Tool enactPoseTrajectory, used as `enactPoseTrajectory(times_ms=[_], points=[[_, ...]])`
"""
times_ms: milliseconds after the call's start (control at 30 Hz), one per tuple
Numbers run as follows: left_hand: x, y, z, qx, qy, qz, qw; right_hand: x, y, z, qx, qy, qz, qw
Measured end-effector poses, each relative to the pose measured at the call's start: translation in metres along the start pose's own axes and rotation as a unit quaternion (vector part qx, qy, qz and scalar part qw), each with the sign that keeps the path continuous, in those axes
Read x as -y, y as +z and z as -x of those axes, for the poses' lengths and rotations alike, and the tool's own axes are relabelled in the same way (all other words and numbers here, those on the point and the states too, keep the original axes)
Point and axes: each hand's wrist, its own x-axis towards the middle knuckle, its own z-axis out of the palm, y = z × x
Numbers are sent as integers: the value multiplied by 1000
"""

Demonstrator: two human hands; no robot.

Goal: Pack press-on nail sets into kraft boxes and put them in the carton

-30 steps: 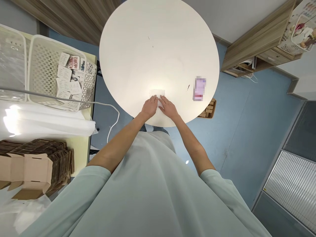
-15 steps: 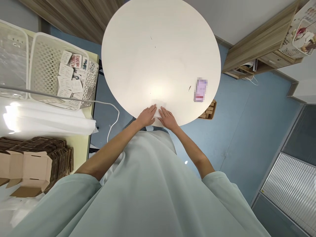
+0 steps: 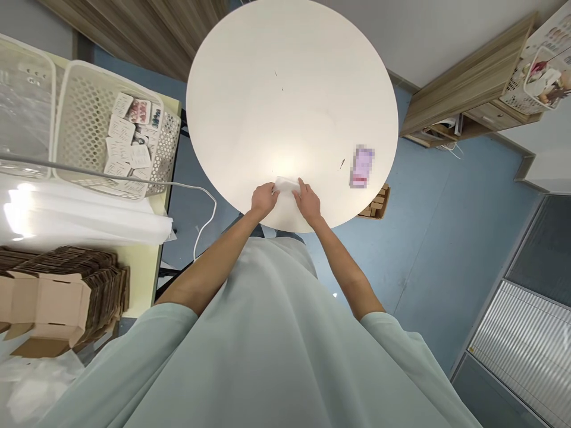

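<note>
A small, thin white sheet (image 3: 288, 185), perhaps paper or soft packing film, is stretched between my two hands just above the near part of the round white table (image 3: 289, 119). My left hand (image 3: 264, 200) pinches its left end, with the thumb toward the middle. On the other side, my right hand (image 3: 307, 201) grips the right end between thumb and fingers. The sheet's exact material is hard to tell against the white tabletop.
A blurred pinkish, phone-shaped item (image 3: 362, 167) lies at the table's right. Left stand a white basket (image 3: 84, 119) of packaged cards, a white roll (image 3: 111, 220) and stacked cardboard boxes (image 3: 62, 297). A carton of small boxes (image 3: 377, 203) sits below the table's right edge.
My hands lay flat with fingers stretched over the white sheet near the table edge. Now they have closed on its two ends, moved slightly apart and lifted it a little.
</note>
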Motion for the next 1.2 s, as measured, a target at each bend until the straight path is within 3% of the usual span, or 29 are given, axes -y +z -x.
enactPoseTrajectory(times_ms=[100,233,500,800,1033,1200], points=[[-1,6,-1,-36,-11,24,999,4,-2,-12,-21,8,12,1000],[1,13,11,-92,-42,65,993,6,-2,-20,-33,-40,28,998],[3,18,25,-55,-105,124,985,4,28,-4,-30,-62,-28,997],[27,-6,30,-64,-139,121,981,22,63,1,15,-50,-132,990],[65,-22,46,-82,-161,90,979,57,90,-7,77,-93,-131,984],[76,-39,51,-73,-183,80,977,80,94,-14,121,-102,-103,982]])
